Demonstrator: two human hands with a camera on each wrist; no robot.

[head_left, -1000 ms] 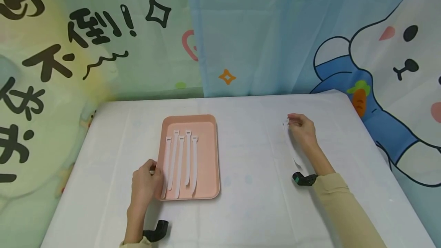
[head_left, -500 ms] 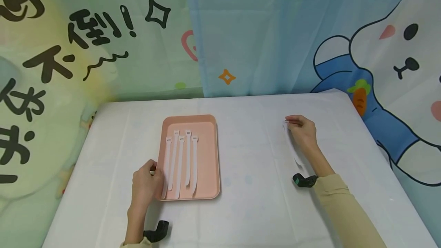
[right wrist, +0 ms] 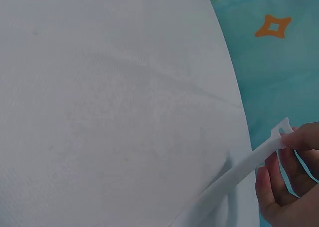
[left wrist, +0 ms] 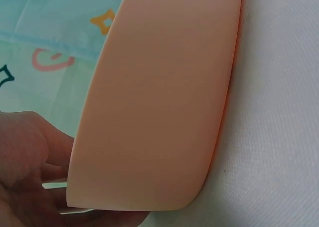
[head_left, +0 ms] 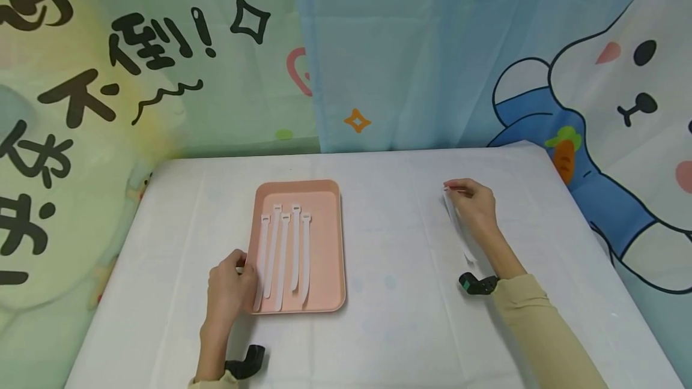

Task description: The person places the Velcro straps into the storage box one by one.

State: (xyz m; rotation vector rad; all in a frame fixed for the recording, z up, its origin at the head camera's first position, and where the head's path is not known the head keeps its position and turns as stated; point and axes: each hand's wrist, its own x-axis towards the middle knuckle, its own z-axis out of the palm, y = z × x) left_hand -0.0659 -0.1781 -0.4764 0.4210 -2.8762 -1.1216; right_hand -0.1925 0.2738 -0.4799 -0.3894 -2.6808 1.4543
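Note:
My left hand [head_left: 229,287] grips the left side of a pink rectangular tray [head_left: 327,257] near its front corner. In the left wrist view the tray wall [left wrist: 149,112] fills the middle, and part of the hand [left wrist: 25,157] shows behind and below it. Several white plastic straps [head_left: 282,257] with slotted ends lie lengthwise in the tray. Off to the right, my right hand [head_left: 476,206] pinches another white strap [head_left: 456,224] by its slotted end. The right wrist view shows that strap [right wrist: 234,177] slanting down from the thumb and fingers, its lower end cut off by the frame.
A white cloth [head_left: 400,293] covers the table, with a wide stretch of it between tray and right hand. Printed curtains [head_left: 389,65] hang behind the far edge and along the sides. Each wrist carries a black camera mount [head_left: 245,362].
My right hand has shifted slightly left with the strap in its fingers. The left hand, the tray and the straps in it have stayed in place.

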